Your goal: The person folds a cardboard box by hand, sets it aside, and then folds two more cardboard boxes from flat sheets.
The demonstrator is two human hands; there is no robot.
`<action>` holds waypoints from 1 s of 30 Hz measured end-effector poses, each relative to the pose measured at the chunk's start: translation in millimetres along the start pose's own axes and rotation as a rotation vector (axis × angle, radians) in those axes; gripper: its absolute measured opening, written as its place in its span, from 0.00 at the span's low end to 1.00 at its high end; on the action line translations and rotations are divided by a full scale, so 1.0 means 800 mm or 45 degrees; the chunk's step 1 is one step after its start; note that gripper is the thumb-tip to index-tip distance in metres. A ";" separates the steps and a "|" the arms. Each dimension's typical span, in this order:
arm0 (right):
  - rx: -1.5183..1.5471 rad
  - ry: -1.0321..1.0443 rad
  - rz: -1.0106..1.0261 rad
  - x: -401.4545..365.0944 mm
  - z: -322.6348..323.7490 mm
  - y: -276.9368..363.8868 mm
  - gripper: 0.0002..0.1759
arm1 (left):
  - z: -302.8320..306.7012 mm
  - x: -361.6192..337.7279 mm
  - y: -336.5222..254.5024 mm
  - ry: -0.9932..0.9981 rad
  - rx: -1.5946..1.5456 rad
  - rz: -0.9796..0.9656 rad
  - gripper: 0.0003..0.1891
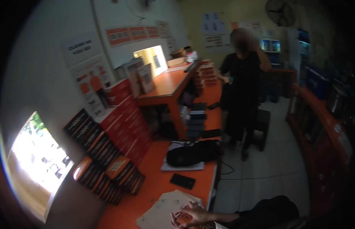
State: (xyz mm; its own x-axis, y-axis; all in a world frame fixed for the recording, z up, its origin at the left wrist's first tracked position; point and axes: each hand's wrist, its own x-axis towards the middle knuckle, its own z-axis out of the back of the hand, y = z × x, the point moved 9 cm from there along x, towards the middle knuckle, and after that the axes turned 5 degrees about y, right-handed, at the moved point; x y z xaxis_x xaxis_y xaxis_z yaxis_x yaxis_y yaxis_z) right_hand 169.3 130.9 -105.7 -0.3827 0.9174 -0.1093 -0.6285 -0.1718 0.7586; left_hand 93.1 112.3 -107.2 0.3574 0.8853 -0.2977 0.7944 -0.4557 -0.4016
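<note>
Clasping with right hand [193, 216] a small orange thing [184, 218], mostly hidden by fingers; papers [160, 210] underneath, phone [182, 181] just beyond

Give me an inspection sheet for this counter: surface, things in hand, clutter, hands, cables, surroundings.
Surface: orange counter running along the wall, in dim light.
Job's things: small orange object under the fingers, on a pale sheet.
Clutter: black phone; black bag lying on white papers; stacked orange and black boxes against the wall.
Hands: right hand, judging by the arm coming from the right, curled over the small orange object; left hand not made out.
Cables: dark cable lying across the floor tiles beside the counter.
Surroundings: another person standing in the aisle; black stool; wall fan; bright window.
</note>
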 end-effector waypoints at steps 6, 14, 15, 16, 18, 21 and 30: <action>0.549 -0.092 0.197 -0.002 0.006 -0.032 0.36 | -0.018 0.008 0.006 0.079 0.154 0.070 0.41; 0.580 -0.024 0.317 -0.035 -0.012 -0.014 0.50 | 0.008 -0.045 0.028 0.249 0.556 0.102 0.54; 0.599 0.124 0.350 -0.050 -0.023 0.000 0.53 | 0.018 -0.058 0.024 0.285 0.732 0.056 0.56; 0.612 0.278 0.390 -0.067 -0.032 0.011 0.57 | 0.025 -0.070 0.015 0.309 0.935 -0.038 0.58; 0.589 0.419 0.417 -0.070 -0.045 0.026 0.63 | 0.040 -0.088 -0.013 0.195 1.361 -0.391 0.55; 0.661 0.566 0.623 -0.031 -0.028 0.065 0.60 | -0.017 -0.119 -0.070 -0.151 2.011 -0.444 0.54; 0.443 -0.146 0.886 0.058 0.024 0.177 0.66 | 0.054 -0.153 -0.136 -1.136 2.403 -1.397 0.44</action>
State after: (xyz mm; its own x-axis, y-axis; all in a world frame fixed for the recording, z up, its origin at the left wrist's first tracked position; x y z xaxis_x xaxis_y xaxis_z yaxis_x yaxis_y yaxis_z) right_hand 75.9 155.9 9.0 -0.5262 0.6746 0.5177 -0.0141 -0.6156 0.7879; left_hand -58.3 49.4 -64.0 -0.3526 0.7611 0.5445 -0.8613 -0.0365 -0.5068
